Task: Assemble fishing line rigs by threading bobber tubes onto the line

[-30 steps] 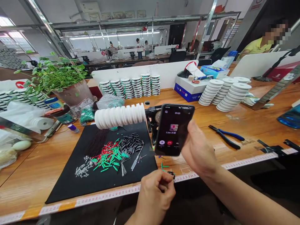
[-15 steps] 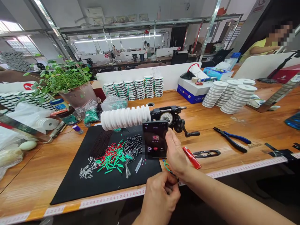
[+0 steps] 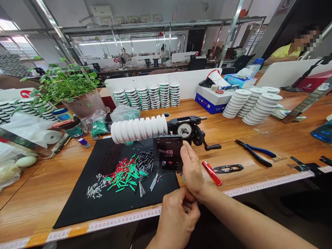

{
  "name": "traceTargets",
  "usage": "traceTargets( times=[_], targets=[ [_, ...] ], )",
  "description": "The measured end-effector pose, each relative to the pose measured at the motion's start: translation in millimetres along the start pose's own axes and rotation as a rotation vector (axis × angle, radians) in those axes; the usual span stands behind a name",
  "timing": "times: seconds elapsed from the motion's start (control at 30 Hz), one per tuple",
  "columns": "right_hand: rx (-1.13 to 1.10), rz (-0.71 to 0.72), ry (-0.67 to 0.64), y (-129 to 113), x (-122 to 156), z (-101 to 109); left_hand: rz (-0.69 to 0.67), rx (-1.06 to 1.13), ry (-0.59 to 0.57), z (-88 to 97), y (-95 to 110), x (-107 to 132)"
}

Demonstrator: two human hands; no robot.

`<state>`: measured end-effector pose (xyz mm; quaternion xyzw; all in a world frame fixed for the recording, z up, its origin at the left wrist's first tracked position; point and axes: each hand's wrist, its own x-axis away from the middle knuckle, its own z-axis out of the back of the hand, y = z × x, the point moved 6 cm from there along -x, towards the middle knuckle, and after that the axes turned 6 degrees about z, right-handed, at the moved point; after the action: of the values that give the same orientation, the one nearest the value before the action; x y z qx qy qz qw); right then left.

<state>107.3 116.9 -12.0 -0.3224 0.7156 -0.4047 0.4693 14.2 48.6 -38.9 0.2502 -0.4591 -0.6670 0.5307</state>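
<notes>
My right hand (image 3: 192, 169) grips a black phone (image 3: 167, 153) by its right edge and holds it upright at the right end of a black mat (image 3: 114, 197); the screen shows a call. My left hand (image 3: 177, 218) is curled closed at the table's near edge, pinching something small I cannot make out. On the mat lie several green, red and black tubes (image 3: 127, 171) and small metal pieces (image 3: 94, 188). Behind the phone stands a hand-crank winder (image 3: 193, 131) with a row of white spools (image 3: 138, 128) on its shaft.
A red lighter (image 3: 212, 173), black snips (image 3: 228, 168) and blue-handled pliers (image 3: 255, 154) lie on the wooden table right of the mat. Stacks of white spools (image 3: 252, 102) and a potted plant (image 3: 77, 93) stand further back. A person in yellow (image 3: 287, 52) sits at far right.
My right hand has lowered the phone from in front of the camera down and left to the mat's right end. My left hand has stayed closed at the table edge.
</notes>
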Motion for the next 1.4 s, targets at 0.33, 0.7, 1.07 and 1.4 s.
traceTargets(
  times=[0.33, 0.7, 1.07, 1.4],
  targets=[
    [-0.159, -0.079, -0.068, -2.2, -19.8, 8.6, -0.048, 0.045, 0.016, -2.0, -0.3, 1.1],
    [0.249, 0.03, -0.151, -52.0, -7.9, 45.3, 0.01, 0.245, 0.004, 3.2, 1.2, 2.9],
    [0.44, -0.209, -0.249, -57.5, 80.1, 86.5, 0.266, 0.726, -0.092, 8.7, 17.9, -4.1],
    [0.212, -0.337, -0.332, -44.5, 80.8, 78.5, 0.246, 0.661, -0.064, 8.5, 20.5, 0.6]
  ],
)
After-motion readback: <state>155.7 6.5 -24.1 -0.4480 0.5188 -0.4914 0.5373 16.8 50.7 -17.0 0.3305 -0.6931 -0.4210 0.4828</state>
